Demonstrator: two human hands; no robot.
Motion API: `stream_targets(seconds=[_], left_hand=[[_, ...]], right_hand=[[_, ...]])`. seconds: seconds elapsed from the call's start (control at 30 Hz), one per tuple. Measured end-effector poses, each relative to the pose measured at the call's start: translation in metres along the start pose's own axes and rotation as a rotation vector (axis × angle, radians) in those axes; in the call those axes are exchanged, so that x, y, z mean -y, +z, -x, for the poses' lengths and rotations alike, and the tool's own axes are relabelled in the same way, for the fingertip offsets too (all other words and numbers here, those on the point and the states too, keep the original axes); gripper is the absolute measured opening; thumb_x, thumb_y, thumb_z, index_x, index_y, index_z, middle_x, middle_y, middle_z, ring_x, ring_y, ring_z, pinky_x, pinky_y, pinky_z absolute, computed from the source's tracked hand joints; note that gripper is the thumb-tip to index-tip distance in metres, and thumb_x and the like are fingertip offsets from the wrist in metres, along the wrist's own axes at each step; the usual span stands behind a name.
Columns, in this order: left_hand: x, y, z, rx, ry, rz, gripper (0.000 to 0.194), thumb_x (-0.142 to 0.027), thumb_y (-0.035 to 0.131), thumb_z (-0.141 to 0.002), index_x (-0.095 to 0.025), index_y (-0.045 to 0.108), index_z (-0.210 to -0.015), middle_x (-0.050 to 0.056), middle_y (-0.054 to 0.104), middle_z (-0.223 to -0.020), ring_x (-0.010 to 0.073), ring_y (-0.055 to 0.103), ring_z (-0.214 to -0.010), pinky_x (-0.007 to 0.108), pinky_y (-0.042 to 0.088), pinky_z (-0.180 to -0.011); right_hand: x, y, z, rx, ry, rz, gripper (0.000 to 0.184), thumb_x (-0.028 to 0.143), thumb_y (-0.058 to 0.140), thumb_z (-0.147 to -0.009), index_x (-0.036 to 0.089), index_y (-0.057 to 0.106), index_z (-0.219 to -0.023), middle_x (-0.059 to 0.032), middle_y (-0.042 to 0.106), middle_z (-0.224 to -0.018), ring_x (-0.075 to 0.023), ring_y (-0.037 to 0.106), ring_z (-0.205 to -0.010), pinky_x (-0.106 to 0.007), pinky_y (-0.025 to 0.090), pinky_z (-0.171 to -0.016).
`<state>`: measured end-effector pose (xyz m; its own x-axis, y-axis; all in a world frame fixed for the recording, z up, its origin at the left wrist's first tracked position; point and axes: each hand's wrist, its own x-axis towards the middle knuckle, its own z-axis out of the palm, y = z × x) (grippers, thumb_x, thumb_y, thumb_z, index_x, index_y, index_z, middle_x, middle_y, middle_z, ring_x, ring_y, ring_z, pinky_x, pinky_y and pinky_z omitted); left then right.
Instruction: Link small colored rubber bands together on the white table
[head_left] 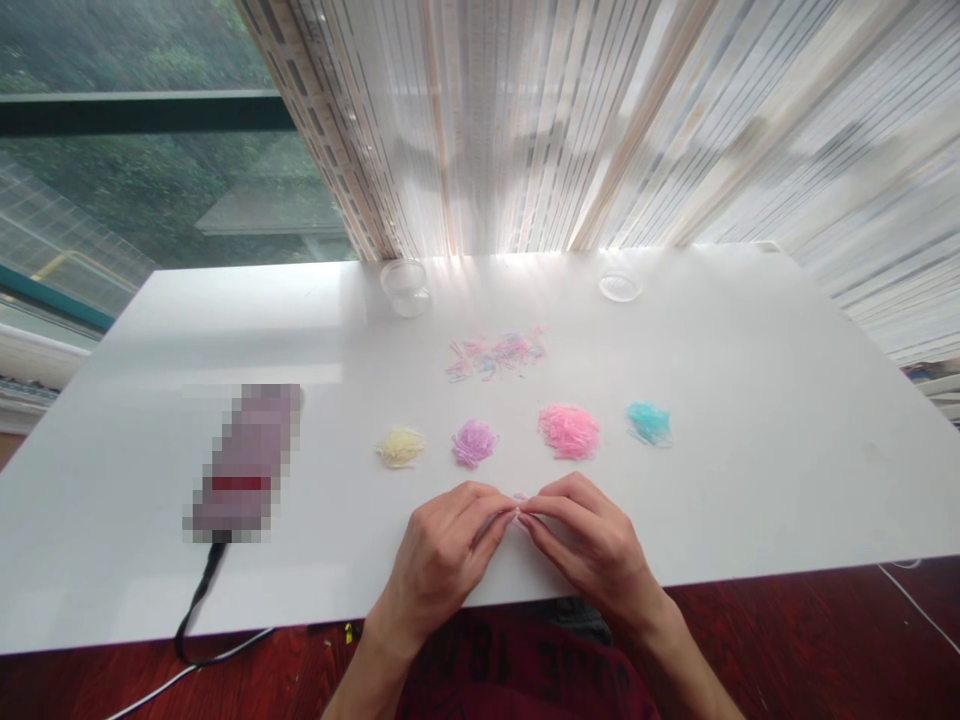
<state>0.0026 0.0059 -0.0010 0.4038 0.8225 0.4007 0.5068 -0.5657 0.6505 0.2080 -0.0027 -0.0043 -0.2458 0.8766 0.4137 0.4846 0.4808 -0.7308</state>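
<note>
Hands: left (448, 545) and right (592, 535) meet, fingertips nearly closed on pink bits (520, 508)
Ahead: yellow (400, 447), purple (474, 443), pink (569, 431), blue (650, 424) piles
Beyond those: mixed strips (496, 354)

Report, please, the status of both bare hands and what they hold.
Left hand, right hand: fingertips together, pinching tiny pale-pink piece. Round heap of thin pink strips just beyond.

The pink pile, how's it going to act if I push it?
The pink pile looks like a loose heap of thin strips, so it would probably spread rather than slide as one. The strips look slender, so each is likely light. With no rim around them, stray ones could scatter across the table.
</note>
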Motion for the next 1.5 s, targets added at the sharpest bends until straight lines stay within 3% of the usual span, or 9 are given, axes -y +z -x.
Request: stream_targets(seconds=[0.63, 0.97, 1.1, 1.27, 1.37, 1.5], left_hand=[[-0.003, -0.003, 0.0, -0.033, -0.02, -0.006, 0.008, -0.02, 0.06, -0.104, -0.019, 0.066, -0.099, 0.003, 0.074, -0.088, 0.0144, 0.07, -0.075, 0.023, 0.054, -0.067], [-0.001, -0.002, 0.0, -0.011, -0.016, -0.05, 0.01, -0.021, 0.062, -0.102, -0.021, 0.065, -0.111, 0.004, 0.074, -0.099, 0.0165, 0.073, -0.083, 0.024, 0.058, -0.067], [-0.001, 0.0, 0.001, -0.009, -0.015, -0.052, 0.009, -0.02, 0.064, -0.1, -0.021, 0.066, -0.109, 0.004, 0.073, -0.099, 0.0156, 0.073, -0.082, 0.022, 0.057, -0.064], [-0.001, -0.002, 0.0, 0.022, -0.028, -0.054, 0.013, -0.015, 0.06, -0.099, -0.021, 0.066, -0.108, 0.003, 0.073, -0.099, 0.0154, 0.072, -0.08, 0.024, 0.056, -0.066], [-0.003, -0.003, -0.001, 0.062, -0.039, -0.043, 0.021, -0.01, 0.059, -0.096, -0.022, 0.066, -0.112, 0.004, 0.073, -0.103, 0.0169, 0.072, -0.083, 0.026, 0.057, -0.07], [-0.002, -0.002, 0.001, 0.074, -0.033, -0.088, 0.021, -0.016, 0.065, -0.095, -0.02, 0.067, -0.115, 0.005, 0.071, -0.101, 0.0193, 0.071, -0.084, 0.031, 0.058, -0.075]], right_hand=[[0.007, -0.01, -0.005, -0.02, 0.036, 0.013, 0.011, 0.015, 0.066, -0.096, 0.022, 0.074, -0.098, -0.0033, 0.071, -0.085, -0.0162, 0.07, -0.077, -0.026, 0.06, -0.068], [-0.027, -0.047, -0.026, -0.201, 0.0, 0.331, 0.01, 0.021, 0.067, -0.097, 0.024, 0.076, -0.099, -0.0045, 0.075, -0.088, -0.0202, 0.07, -0.08, -0.035, 0.061, -0.074], [-0.039, -0.049, -0.029, -0.197, -0.019, 0.415, 0.011, 0.023, 0.066, -0.098, 0.022, 0.076, -0.104, -0.0055, 0.074, -0.09, -0.0209, 0.07, -0.081, -0.036, 0.061, -0.074], [-0.03, -0.045, -0.019, -0.248, 0.019, 0.396, 0.012, 0.02, 0.067, -0.098, 0.021, 0.074, -0.108, -0.0053, 0.073, -0.092, -0.0204, 0.069, -0.083, -0.036, 0.061, -0.077], [-0.017, -0.037, -0.01, -0.218, 0.002, 0.332, 0.014, 0.015, 0.066, -0.098, 0.021, 0.073, -0.109, -0.0053, 0.073, -0.093, -0.0199, 0.069, -0.086, -0.035, 0.06, -0.079], [-0.002, -0.024, 0.0, -0.052, -0.015, 0.238, 0.017, 0.015, 0.065, -0.098, 0.022, 0.071, -0.113, -0.0056, 0.071, -0.094, -0.0202, 0.067, -0.087, -0.033, 0.06, -0.076]])
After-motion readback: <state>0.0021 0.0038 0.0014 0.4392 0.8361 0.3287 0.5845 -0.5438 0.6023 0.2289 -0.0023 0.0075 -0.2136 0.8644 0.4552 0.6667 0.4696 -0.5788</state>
